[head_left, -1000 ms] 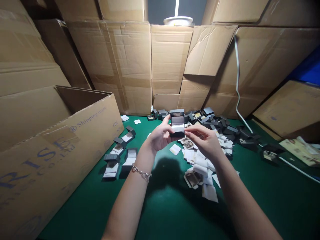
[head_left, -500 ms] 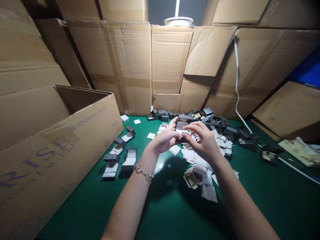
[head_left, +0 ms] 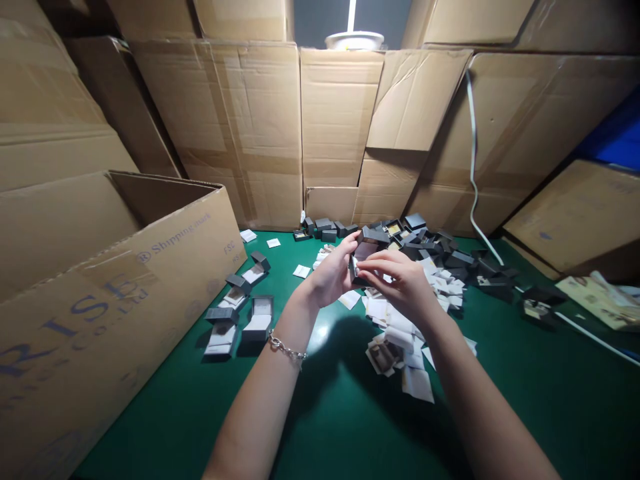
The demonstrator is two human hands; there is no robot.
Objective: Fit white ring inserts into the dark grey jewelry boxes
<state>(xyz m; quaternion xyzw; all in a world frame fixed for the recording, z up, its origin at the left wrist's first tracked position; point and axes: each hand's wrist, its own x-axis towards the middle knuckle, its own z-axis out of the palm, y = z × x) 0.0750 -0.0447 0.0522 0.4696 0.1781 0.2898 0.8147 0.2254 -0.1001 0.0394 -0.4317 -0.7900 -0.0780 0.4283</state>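
My left hand [head_left: 331, 275] is wrapped around a small black hinged jewelry box [head_left: 374, 236], its lid raised. The box is tilted, with its opening turned toward the right. Fingers of my right hand [head_left: 403, 280] are pinched together at a white insert [head_left: 357, 265] inside the box, partly hidden by the fingertips. Below and right of my hands lies a heap of white paper inserts [head_left: 400, 337]. Behind them is a pile of black boxes [head_left: 440, 247]. Several open boxes with white inserts, one of them a grey-black box [head_left: 259, 323], stand to the left.
A large open cardboard carton [head_left: 165, 267] occupies the left side of the green table [head_left: 330, 413]. Stacked cardboard boxes [head_left: 250, 127] wall off the back. A white cable [head_left: 474, 160] runs down onto the table at right, near a crumpled plastic bag [head_left: 600, 300].
The held box has tilted over toward the right. My right fingers have drawn together at the insert, where they were more spread over the box before.
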